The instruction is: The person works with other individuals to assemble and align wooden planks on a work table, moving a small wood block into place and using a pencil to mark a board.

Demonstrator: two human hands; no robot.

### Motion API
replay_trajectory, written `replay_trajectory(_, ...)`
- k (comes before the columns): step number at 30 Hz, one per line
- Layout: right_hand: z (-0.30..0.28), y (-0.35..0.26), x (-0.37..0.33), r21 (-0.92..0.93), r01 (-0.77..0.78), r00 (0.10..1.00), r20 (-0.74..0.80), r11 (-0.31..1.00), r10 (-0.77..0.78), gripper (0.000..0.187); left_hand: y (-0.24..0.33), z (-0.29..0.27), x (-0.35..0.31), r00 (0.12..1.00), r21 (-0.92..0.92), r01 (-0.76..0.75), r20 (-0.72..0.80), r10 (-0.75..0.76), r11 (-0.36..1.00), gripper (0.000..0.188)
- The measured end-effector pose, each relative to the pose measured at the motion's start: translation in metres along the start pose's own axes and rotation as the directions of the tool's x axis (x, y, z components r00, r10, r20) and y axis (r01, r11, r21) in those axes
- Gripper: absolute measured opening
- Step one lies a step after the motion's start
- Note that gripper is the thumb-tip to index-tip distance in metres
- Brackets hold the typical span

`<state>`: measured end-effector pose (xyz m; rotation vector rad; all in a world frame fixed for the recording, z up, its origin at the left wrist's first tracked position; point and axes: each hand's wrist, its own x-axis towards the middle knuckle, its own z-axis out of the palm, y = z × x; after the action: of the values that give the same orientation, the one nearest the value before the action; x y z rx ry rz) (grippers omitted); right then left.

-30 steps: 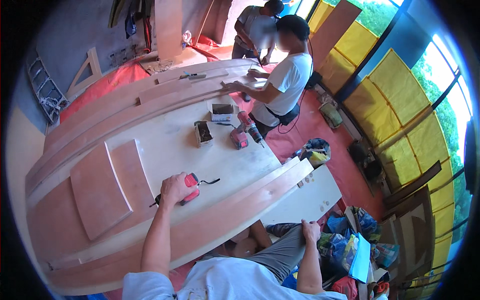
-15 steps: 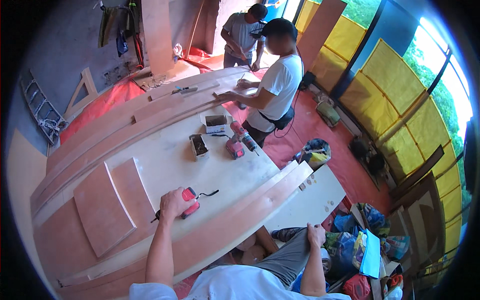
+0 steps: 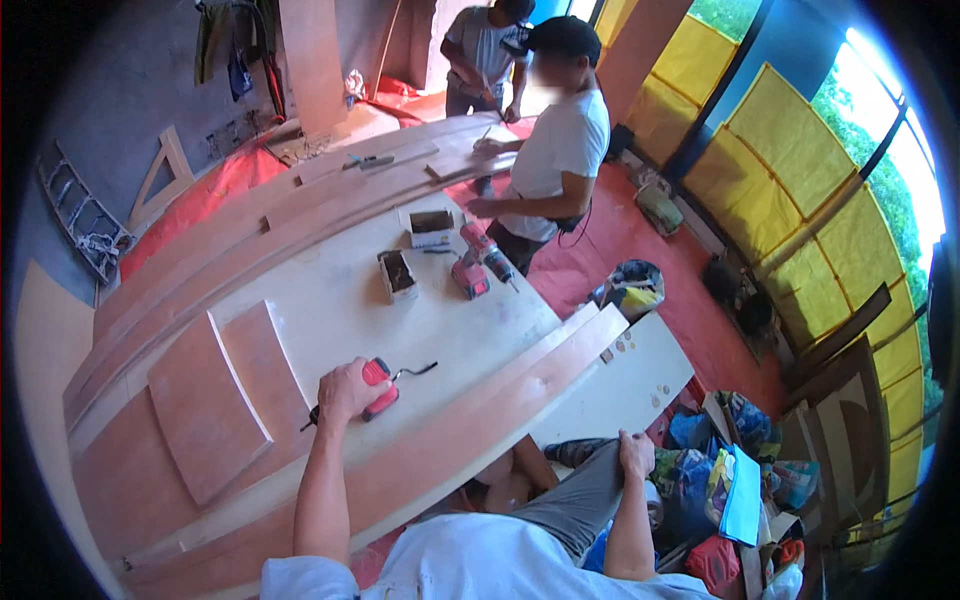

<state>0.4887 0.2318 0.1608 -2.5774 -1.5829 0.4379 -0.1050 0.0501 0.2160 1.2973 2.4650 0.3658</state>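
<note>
My left hand (image 3: 347, 391) is closed round a red and black cordless drill (image 3: 378, 388) lying on the pale work surface (image 3: 340, 330). A dark strap (image 3: 415, 370) trails from its right side, and its dark tip shows left of my wrist. Two overlapping reddish plywood panels (image 3: 205, 410) lie left of this hand. My right hand (image 3: 636, 455) rests on my grey-trousered knee (image 3: 590, 480), fingers curled over it. Farther off stand a second red drill (image 3: 480, 262) and two small open boxes, one white (image 3: 431, 229) and one with dark contents (image 3: 397, 277).
Long boards (image 3: 480, 385) cross the near side of the table. One co-worker (image 3: 560, 150) stands at the far side, another person (image 3: 485, 60) behind. Bags and scraps (image 3: 715, 480) crowd the floor at my right. A ladder (image 3: 80, 215) leans at the left wall.
The nearer co-worker has straightened up and drawn one arm back from the board toward the body. My hands stay in place, and the view has shifted slightly.
</note>
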Motion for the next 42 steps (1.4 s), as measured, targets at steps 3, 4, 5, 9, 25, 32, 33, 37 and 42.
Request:
replay_trajectory(3, 0.001, -0.001, 0.000, 0.002, -0.012, 1.000, -0.006, 1.000, 0.012, 0.063, 0.000, -0.001, -0.001, 1.000, -0.025, 0.001, 0.012, -0.001, 1.000, 0.064)
replay_trajectory(4, 0.000, -0.001, -0.001, -0.004, -0.010, 1.000, -0.010, 1.000, 0.010, 0.064, 0.000, -0.001, -0.001, 1.000, -0.008, -0.001, 0.013, 0.001, 1.000, 0.065)
replay_trajectory(5, 0.001, -0.002, -0.002, -0.006, -0.008, 1.000, -0.002, 1.000, 0.008, 0.064, 0.000, -0.002, -0.001, 1.000, -0.007, 0.007, 0.025, -0.007, 1.000, 0.065)
replay_trajectory(9, -0.002, -0.006, -0.006, -0.003, -0.013, 1.000, -0.009, 1.000, 0.013, 0.063, 0.000, -0.002, 0.000, 0.999, 0.001, 0.013, 0.041, -0.013, 1.000, 0.065)
replay_trajectory(25, 0.003, -0.007, -0.002, -0.001, -0.002, 1.000, -0.010, 1.000, 0.002, 0.064, -0.002, 0.001, 0.004, 0.997, 0.024, 0.048, 0.063, -0.049, 0.999, 0.069)
replay_trajectory(32, -0.005, -0.015, -0.007, 0.026, -0.020, 1.000, 0.020, 0.999, 0.019, 0.063, -0.002, -0.001, 0.003, 0.995, 0.021, 0.046, 0.083, -0.047, 0.999, 0.072)
replay_trajectory(33, -0.005, -0.016, -0.008, 0.017, -0.028, 0.999, 0.031, 0.999, 0.027, 0.063, -0.002, 0.000, 0.002, 0.997, 0.008, 0.034, 0.064, -0.034, 0.999, 0.069)
replay_trajectory(37, -0.004, -0.018, -0.010, -0.005, -0.018, 1.000, 0.007, 1.000, 0.018, 0.065, -0.004, 0.001, 0.002, 0.999, -0.020, 0.004, 0.050, -0.003, 1.000, 0.066)
replay_trajectory(42, 0.000, -0.017, -0.006, -0.016, 0.000, 1.000, -0.002, 1.000, 0.000, 0.063, -0.006, 0.003, 0.004, 0.997, 0.030, 0.024, 0.077, -0.026, 0.999, 0.066)
